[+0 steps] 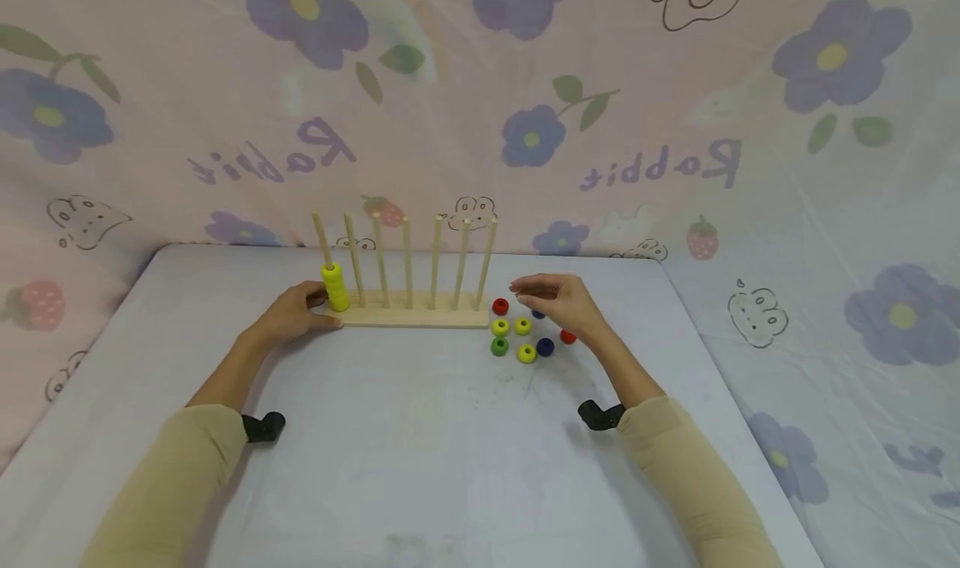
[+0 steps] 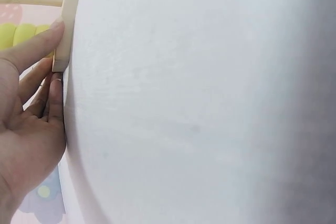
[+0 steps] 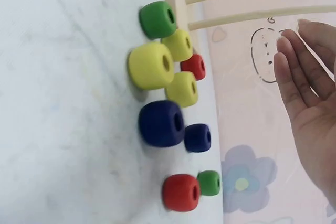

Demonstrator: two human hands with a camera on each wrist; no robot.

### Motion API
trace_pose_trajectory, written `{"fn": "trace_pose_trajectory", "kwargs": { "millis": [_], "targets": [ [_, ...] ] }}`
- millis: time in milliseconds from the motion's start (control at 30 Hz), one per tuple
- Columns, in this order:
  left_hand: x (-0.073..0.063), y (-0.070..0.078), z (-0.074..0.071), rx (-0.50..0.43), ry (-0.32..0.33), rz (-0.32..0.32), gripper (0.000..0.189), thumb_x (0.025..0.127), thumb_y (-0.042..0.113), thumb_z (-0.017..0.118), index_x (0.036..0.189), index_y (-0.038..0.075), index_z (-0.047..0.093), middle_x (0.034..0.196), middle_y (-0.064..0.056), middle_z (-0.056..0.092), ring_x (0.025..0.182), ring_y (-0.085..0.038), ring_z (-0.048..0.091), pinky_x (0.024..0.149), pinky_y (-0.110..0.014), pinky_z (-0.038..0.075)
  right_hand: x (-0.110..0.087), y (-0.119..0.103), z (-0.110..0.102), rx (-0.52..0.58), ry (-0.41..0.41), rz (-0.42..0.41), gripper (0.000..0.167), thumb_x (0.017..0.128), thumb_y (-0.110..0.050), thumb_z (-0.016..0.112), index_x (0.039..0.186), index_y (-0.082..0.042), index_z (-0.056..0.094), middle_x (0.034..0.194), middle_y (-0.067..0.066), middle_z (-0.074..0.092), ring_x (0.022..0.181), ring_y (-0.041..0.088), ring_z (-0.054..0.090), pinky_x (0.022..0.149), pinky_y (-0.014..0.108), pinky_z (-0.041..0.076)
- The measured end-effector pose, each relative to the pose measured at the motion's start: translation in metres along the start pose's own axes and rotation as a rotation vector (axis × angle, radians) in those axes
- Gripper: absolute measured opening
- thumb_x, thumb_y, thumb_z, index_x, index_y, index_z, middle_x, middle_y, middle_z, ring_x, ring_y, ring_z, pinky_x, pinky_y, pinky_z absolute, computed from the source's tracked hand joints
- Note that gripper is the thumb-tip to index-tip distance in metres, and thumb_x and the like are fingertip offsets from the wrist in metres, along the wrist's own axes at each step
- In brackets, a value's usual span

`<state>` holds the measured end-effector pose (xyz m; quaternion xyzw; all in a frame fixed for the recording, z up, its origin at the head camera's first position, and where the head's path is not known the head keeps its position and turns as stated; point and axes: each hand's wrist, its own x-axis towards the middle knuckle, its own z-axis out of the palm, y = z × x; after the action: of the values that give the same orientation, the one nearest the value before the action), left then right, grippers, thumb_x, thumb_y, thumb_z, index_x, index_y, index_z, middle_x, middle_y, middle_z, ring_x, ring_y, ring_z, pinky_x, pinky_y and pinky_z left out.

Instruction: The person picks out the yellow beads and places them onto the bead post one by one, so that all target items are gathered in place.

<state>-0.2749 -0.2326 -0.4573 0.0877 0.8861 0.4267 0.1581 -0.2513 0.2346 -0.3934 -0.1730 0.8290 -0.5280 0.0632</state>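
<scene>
A wooden peg rack point(image 1: 408, 321) stands upright on the table, with several thin pegs along its base. Yellow beads point(image 1: 334, 288) are stacked on its leftmost peg. My left hand point(image 1: 296, 315) grips the left end of the base; in the left wrist view the thumb point(image 2: 44, 43) lies along the front edge, the other fingers behind. Over the loose beads, right of the rack, my right hand point(image 1: 558, 299) hovers with fingers extended and nothing held. Below it lie a green bead point(image 3: 158, 20), a yellow bead point(image 3: 150, 66), a blue bead point(image 3: 161, 124) and a red bead point(image 3: 181, 192).
The white table point(image 1: 420, 468) ends at a back edge just behind the rack. A patterned cloth point(image 1: 465, 135) with flowers and rabbits hangs behind it. Further red, yellow, blue and green beads sit close together beside the rack's right end.
</scene>
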Motion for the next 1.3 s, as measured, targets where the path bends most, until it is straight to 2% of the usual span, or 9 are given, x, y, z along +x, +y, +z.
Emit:
{"fn": "trace_pose_trajectory", "kwargs": {
  "millis": [200, 467, 633, 800, 967, 1300],
  "targets": [
    [0.003, 0.001, -0.002, 0.008, 0.004, -0.002, 0.086, 0.084, 0.021, 0.081, 0.147, -0.012, 0.032, 0.146, -0.032, 0.040, 0.135, -0.045, 0.041, 0.116, -0.055, 0.030, -0.007, 0.014, 0.000, 0.004, 0.009, 0.041, 0.028, 0.091, -0.013, 0.073, 0.118, -0.006, 0.071, 0.119, 0.014, 0.070, 0.105, 0.022, 0.069, 0.090, 0.026, 0.057],
    [0.005, -0.005, -0.001, -0.002, 0.004, 0.000, 0.087, 0.083, 0.023, 0.082, 0.147, -0.012, 0.033, 0.146, -0.032, 0.040, 0.134, -0.045, 0.040, 0.116, -0.055, 0.030, -0.012, 0.035, 0.001, -0.051, 0.027, 0.044, 0.027, 0.092, -0.005, 0.070, 0.119, -0.002, 0.071, 0.118, 0.017, 0.070, 0.106, 0.027, 0.068, 0.087, 0.025, 0.057],
    [0.002, -0.005, -0.003, -0.001, 0.006, -0.027, 0.088, 0.084, 0.023, 0.081, 0.148, -0.011, 0.031, 0.148, -0.031, 0.039, 0.136, -0.045, 0.040, 0.116, -0.054, 0.030, -0.011, 0.047, 0.002, -0.088, 0.023, 0.086, 0.026, 0.091, -0.006, 0.071, 0.117, -0.005, 0.072, 0.116, 0.010, 0.072, 0.104, 0.023, 0.069, 0.088, 0.028, 0.057],
    [0.002, -0.002, -0.004, 0.005, 0.003, -0.020, 0.089, 0.084, 0.023, 0.081, 0.148, -0.012, 0.030, 0.147, -0.032, 0.039, 0.135, -0.045, 0.040, 0.115, -0.054, 0.031, -0.011, 0.056, 0.003, -0.182, 0.024, 0.121, 0.026, 0.091, -0.010, 0.072, 0.117, -0.010, 0.073, 0.114, 0.004, 0.073, 0.105, 0.019, 0.069, 0.091, 0.033, 0.057],
    [0.002, 0.000, -0.003, 0.000, -0.002, -0.018, 0.089, 0.084, 0.023, 0.081, 0.148, -0.012, 0.030, 0.148, -0.032, 0.038, 0.136, -0.045, 0.040, 0.116, -0.054, 0.031, -0.014, 0.060, 0.007, -0.246, 0.013, 0.138, 0.028, 0.092, -0.011, 0.072, 0.119, -0.010, 0.073, 0.116, 0.005, 0.073, 0.106, 0.020, 0.069, 0.093, 0.035, 0.056],
    [0.003, -0.002, 0.000, -0.014, -0.003, -0.018, 0.086, 0.085, 0.019, 0.081, 0.147, -0.012, 0.031, 0.148, -0.032, 0.039, 0.135, -0.045, 0.039, 0.116, -0.054, 0.030, -0.015, 0.059, 0.015, -0.304, 0.013, 0.182, 0.030, 0.090, -0.014, 0.074, 0.120, -0.012, 0.073, 0.115, 0.004, 0.073, 0.106, 0.019, 0.068, 0.091, 0.035, 0.057]
  ]
}}
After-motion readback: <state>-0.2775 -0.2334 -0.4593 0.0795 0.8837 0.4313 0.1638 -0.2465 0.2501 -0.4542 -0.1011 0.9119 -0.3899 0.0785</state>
